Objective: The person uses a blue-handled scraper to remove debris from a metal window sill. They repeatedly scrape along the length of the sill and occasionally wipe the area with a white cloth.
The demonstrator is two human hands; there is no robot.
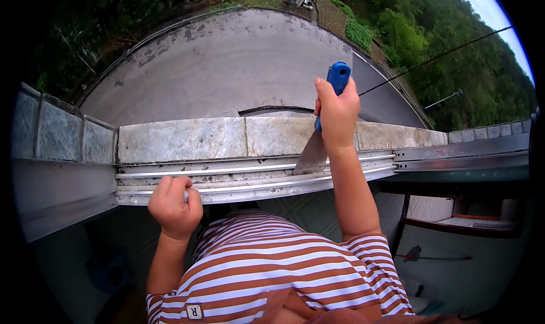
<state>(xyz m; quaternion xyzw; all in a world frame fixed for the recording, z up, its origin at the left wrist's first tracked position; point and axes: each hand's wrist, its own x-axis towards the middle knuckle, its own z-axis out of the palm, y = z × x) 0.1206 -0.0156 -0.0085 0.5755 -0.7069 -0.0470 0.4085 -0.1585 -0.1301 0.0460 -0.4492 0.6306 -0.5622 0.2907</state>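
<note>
— Far left first?
— Grey tiles (57, 134) on the outer wall, nothing touching them. Then the left hand (175, 205), curled into a tight fist over the front lip of the window track (227, 173), knuckles up, thumb tucked in front.

— Good enough as a brace?
— Probably. Better pressed down hard on that lip, elbow close to the striped shirt (272, 267), so as not to rock while leaning out.

— And the middle?
— Pale stone sill (187, 139) just beyond the track, concrete roof (227, 68) far below it. Further right, the scraper (321, 136): blade (312, 153) slanting down and to the left, its edge resting in one of the track's grooves, near the right end of the rails.

— Held how?
— Right hand (338, 116) wrapped firmly round the blue handle (339, 77), thumb along the side, handle top poking out above the fist, over the sill.

— Tips for working it well?
— Lower the handle for a flatter blade angle; less chance of gouging the metal. Short strokes along the groove, never across the ridges. Firm grip throughout, given the drop outside. Hard to tell from here whether the blade corner sits fully in the channel, so worth checking.

— Far right?
— More rail, then trees (431, 34) on the slope.
</note>
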